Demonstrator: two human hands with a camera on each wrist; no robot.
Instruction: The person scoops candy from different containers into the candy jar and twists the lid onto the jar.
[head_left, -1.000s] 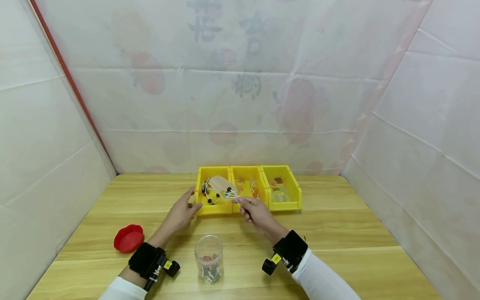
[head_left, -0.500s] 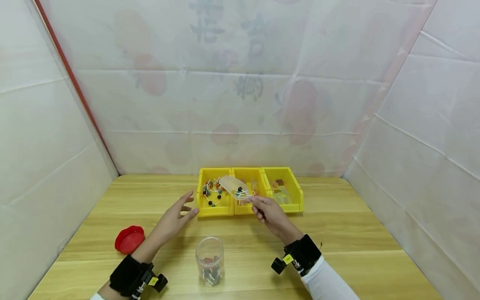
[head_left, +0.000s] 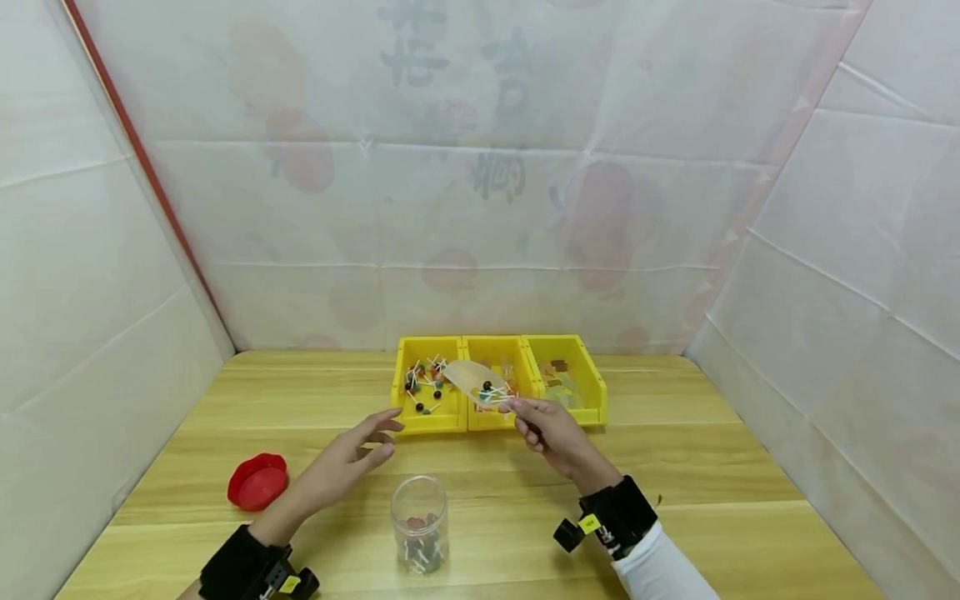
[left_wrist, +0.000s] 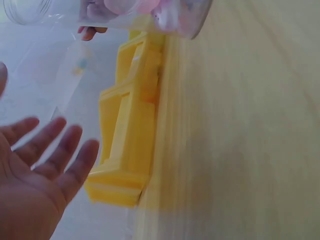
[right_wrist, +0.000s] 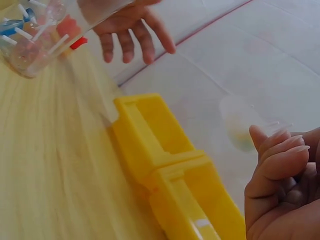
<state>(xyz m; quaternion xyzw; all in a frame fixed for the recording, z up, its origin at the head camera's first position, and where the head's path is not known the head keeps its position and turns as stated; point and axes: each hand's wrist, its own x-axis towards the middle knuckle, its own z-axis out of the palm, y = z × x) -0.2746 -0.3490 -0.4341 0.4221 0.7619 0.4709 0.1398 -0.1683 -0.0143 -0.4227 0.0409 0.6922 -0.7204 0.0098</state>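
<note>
Your right hand [head_left: 551, 433] grips the handle of a translucent plastic scoop [head_left: 474, 382], fingers curled; its bowl, carrying small lollipops, hovers above the yellow plastic bins [head_left: 570, 414] at the bench's far edge. Your left hand [head_left: 348, 454] hovers empty, fingers spread, beyond the clear jar [head_left: 418, 521].

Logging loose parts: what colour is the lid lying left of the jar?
Red. The lid shows best in the head view, on the table left of the jar.
</note>
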